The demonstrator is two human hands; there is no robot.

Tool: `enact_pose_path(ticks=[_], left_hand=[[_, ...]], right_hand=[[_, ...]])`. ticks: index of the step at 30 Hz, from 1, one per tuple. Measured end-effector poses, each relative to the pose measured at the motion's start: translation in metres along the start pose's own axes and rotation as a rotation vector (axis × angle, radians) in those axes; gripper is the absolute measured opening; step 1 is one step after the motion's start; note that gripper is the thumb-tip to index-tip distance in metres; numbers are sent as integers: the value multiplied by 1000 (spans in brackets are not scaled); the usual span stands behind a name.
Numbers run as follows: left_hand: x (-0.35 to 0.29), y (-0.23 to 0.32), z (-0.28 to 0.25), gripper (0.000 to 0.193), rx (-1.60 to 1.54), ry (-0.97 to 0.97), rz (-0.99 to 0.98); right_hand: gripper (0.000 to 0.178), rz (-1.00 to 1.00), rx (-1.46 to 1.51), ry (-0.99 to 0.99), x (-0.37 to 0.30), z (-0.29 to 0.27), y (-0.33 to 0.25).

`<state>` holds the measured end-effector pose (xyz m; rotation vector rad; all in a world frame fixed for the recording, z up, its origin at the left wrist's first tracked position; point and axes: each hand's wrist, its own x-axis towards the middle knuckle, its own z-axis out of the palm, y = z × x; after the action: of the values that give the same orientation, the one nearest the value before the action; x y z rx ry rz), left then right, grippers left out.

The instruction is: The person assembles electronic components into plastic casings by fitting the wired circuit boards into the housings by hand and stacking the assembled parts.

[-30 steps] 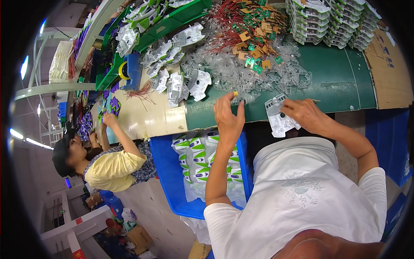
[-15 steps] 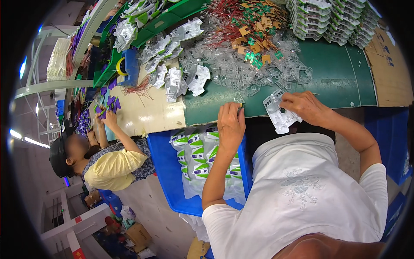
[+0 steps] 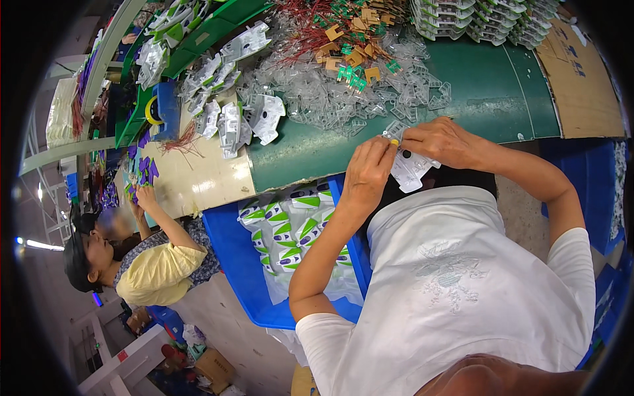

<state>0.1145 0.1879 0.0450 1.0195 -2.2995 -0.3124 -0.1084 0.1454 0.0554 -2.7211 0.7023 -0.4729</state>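
Note:
My right hand (image 3: 439, 142) pinches a white molded plastic housing (image 3: 408, 177) by its upper side, at the near edge of the green table. The housing has a dark round hole and slots. Close against its left side is my left hand (image 3: 370, 173), fingers closed on a small yellow-ended piece (image 3: 395, 142); most of that piece is hidden by the fingertips. Just beyond both hands lies a heap of clear plastic parts (image 3: 317, 99) on the green tabletop (image 3: 482, 109).
Red wires (image 3: 300, 36) and tan and green connector pieces (image 3: 356, 56) top the heap. White housings (image 3: 267, 119) lie to its left; stacked housings (image 3: 442, 20) stand far right. A blue bin (image 3: 264, 313) of green-white parts sits below the table. A co-worker (image 3: 155, 264) works at left.
My left hand has moved right, up to the housing, bringing the small yellow-ended piece against it. The whole view has shifted, so the table contents appear further left.

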Motion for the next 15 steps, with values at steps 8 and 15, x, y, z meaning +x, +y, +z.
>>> enact_pose_path(ticks=[8, 15], left_hand=[[8, 5, 5, 24, 12, 28, -67], [-4, 3, 29, 51, -267, 303, -207]], right_hand=[[16, 128, 109, 33, 5, -3, -4], [12, 308, 374, 208, 6, 4, 4]])
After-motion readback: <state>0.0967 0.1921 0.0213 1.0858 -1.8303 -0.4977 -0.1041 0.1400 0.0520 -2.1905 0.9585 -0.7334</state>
